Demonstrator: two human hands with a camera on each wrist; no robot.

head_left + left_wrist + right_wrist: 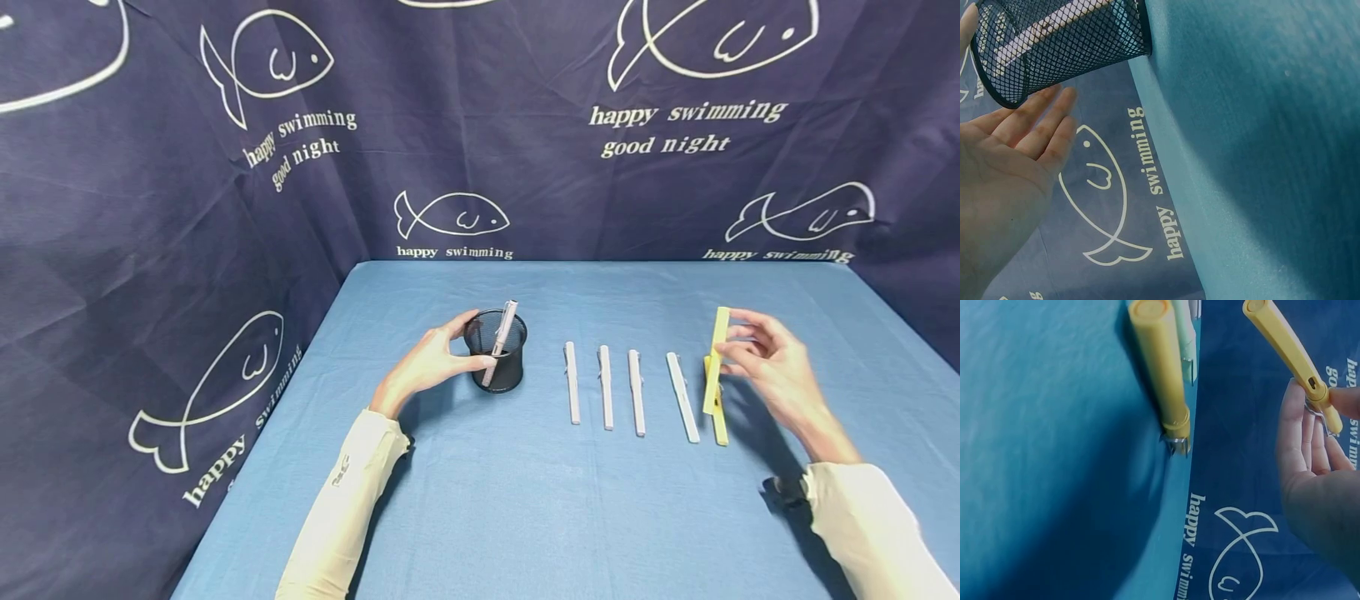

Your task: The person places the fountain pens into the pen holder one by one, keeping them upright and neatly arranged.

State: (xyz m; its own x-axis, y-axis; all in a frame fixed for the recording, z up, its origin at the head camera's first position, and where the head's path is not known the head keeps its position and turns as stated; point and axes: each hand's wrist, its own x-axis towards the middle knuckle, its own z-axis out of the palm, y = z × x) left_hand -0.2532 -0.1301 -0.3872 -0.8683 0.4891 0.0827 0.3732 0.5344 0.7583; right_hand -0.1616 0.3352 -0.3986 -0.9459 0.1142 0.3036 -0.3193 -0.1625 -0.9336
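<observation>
My left hand (427, 360) holds the black mesh pen cup (510, 371) from its left side, thumb in front and fingers behind the rim. One pale pink pen (507, 318) leans inside the cup, its top above the rim. At the right, my right hand (783, 379) pinches a yellow pen (715, 379) between thumb and fingers, raised over the table. Below it a second yellow pen (722, 427) lies on the cloth. In the right wrist view the held yellow pen (1282, 344) slants, clip end in the fingers.
Left of the yellow pens lie a pale mint pen (683, 400) and three pale pink pens (637, 396) in a row. A blue cloth (525, 508) covers the table. Dark blue printed curtains (555, 217) hang behind and at the left.
</observation>
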